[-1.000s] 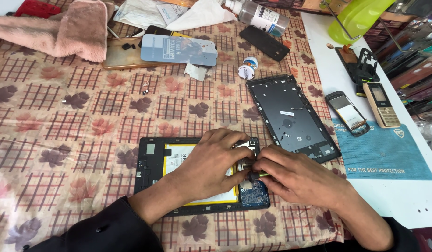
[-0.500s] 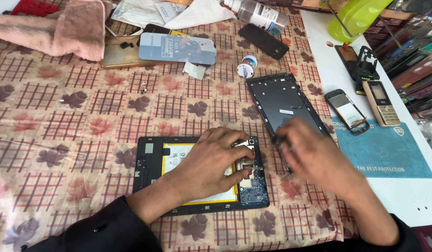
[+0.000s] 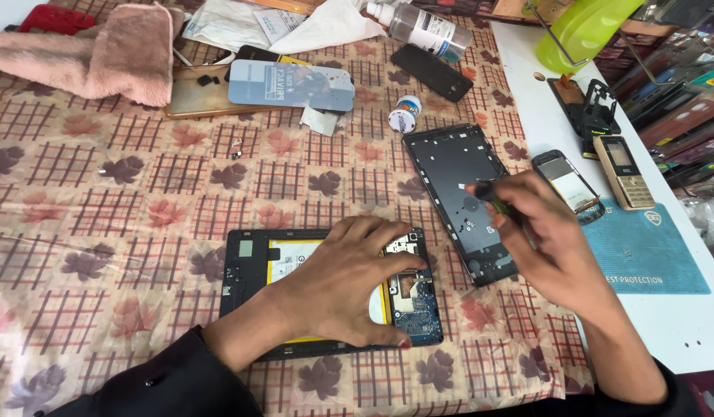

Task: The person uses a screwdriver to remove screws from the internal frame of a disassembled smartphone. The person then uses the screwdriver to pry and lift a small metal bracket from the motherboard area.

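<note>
Opened tablet [image 3: 326, 293] lying flat on the patterned cloth [image 3: 141, 193] of the counter, near its front edge, with yellow battery [image 3: 295, 259] and blue circuit board [image 3: 419, 309] exposed. The left hand [image 3: 349, 286] lies palm down across the battery, fingers spread and thumb low at the tablet's near edge, pinning the tablet rather than gripping it; the dark sleeve [image 3: 141, 386] runs in from the lower left. The right hand [image 3: 542, 239] is raised just to the right, above the lower end of a detached dark frame [image 3: 465, 197], with fingers pinched together on a slim dark tool [image 3: 487, 193] (tip blurred; its kind cannot be told). Good practice for this step, as a judgement: keep the flat hand's pressure on the battery light and even, hold the tablet from sliding, and bring the tool down near-vertical onto the board so it does not skid across components. Beyond the frame lie two small phones [image 3: 623, 170] and a blue mat [image 3: 650, 247] on the white counter [image 3: 527, 85]; a bottle [image 3: 426, 27] and pink towel [image 3: 102, 54] sit at the far side.
</note>
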